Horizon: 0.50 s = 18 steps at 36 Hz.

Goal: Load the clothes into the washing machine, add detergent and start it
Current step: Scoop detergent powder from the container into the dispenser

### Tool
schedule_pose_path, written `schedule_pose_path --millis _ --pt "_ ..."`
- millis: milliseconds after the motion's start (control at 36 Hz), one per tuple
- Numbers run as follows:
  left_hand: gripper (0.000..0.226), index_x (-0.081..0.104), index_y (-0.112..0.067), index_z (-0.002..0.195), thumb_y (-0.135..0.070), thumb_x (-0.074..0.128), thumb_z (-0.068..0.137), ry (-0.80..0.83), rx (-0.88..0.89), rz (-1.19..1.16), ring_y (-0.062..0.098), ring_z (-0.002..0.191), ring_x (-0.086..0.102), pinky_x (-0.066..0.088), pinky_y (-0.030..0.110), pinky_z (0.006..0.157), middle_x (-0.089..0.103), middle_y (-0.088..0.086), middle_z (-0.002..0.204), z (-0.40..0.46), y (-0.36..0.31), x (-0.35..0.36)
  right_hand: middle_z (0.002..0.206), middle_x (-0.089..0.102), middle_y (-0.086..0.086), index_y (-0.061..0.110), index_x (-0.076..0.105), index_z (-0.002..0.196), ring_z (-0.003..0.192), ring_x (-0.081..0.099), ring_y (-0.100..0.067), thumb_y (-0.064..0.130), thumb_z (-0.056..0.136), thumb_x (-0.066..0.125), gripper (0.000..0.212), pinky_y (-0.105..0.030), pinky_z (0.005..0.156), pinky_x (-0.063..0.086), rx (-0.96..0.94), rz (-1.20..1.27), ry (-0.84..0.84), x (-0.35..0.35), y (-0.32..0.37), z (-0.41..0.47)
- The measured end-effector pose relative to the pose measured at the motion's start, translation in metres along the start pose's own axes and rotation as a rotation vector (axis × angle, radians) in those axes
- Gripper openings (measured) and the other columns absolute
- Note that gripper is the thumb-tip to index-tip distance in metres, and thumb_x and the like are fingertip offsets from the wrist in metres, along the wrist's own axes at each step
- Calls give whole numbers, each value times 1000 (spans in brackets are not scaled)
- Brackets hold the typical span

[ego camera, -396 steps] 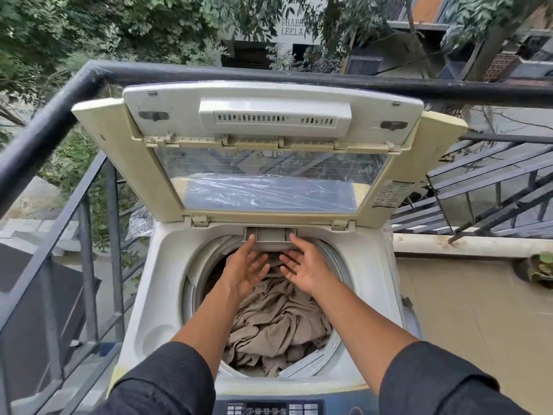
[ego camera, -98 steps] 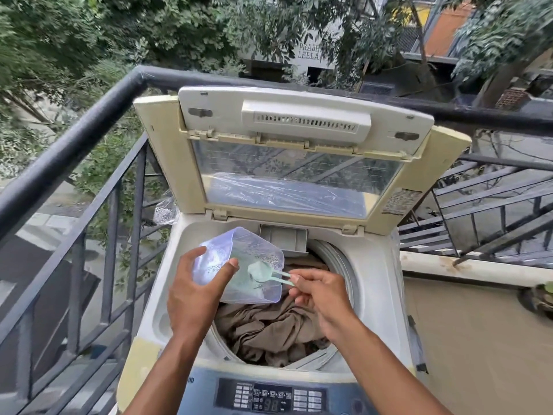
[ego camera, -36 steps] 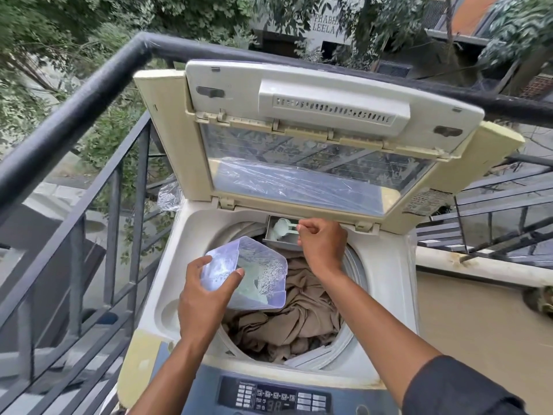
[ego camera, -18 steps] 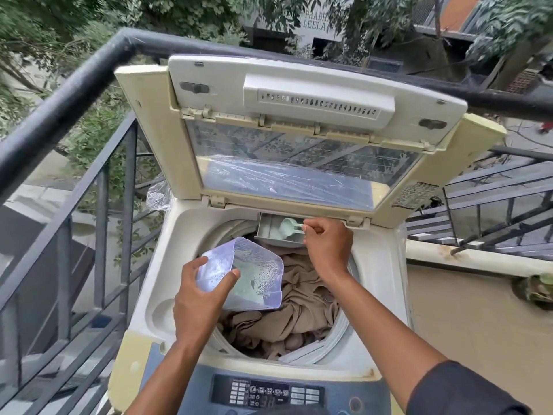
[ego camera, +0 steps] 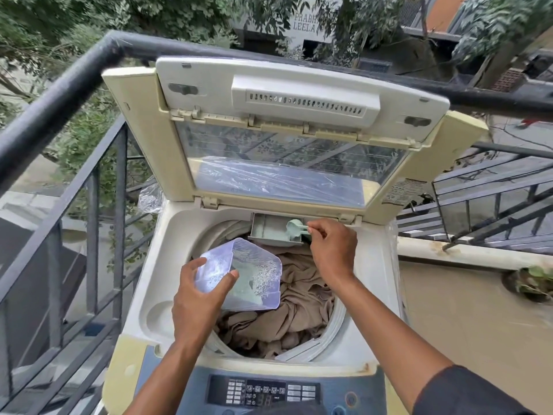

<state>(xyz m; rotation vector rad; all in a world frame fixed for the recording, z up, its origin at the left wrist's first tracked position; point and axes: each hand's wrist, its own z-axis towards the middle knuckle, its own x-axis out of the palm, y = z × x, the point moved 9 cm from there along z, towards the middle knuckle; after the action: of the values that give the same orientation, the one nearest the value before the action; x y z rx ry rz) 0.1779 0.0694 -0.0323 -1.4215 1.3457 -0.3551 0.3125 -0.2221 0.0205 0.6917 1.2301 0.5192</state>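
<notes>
Pinching scoop (ego camera: 294, 228) handle, right hand (ego camera: 332, 250) holds it over pulled-out detergent drawer (ego camera: 269, 229); left hand (ego camera: 199, 298) grips translucent detergent tub (ego camera: 254, 277) above beige clothes (ego camera: 299, 310) in washing machine (ego camera: 371, 319) drum, lid (ego camera: 287, 130) raised

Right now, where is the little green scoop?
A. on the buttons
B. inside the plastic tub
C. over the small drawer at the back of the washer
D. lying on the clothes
C: the right hand pinches the scoop by its handle over the open drawer at the back rim of the washer, while the left hand holds the tub above the clothes.
</notes>
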Motion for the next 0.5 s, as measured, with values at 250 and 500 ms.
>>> schedule_pose_path --millis 250,500 --pt "85 51 -42 128 -82 67 54 -4 4 -3 20 134 53 47 44 103 59 -4 144 0 1 -1 91 80 -5 8 83 97 83 74 -23 -2 86 72 19 -39 73 62 -212 -118 -1 0 15 -5" --pt "87 50 -43 128 -84 65 53 -4 1 0 21 134 54 47 45 102 59 -2 145 1 2 -3 87 77 -9 5 82 95 78 71 -29 -8 82 71 21 -40 69 61 -296 -170 25 4 20 -8"
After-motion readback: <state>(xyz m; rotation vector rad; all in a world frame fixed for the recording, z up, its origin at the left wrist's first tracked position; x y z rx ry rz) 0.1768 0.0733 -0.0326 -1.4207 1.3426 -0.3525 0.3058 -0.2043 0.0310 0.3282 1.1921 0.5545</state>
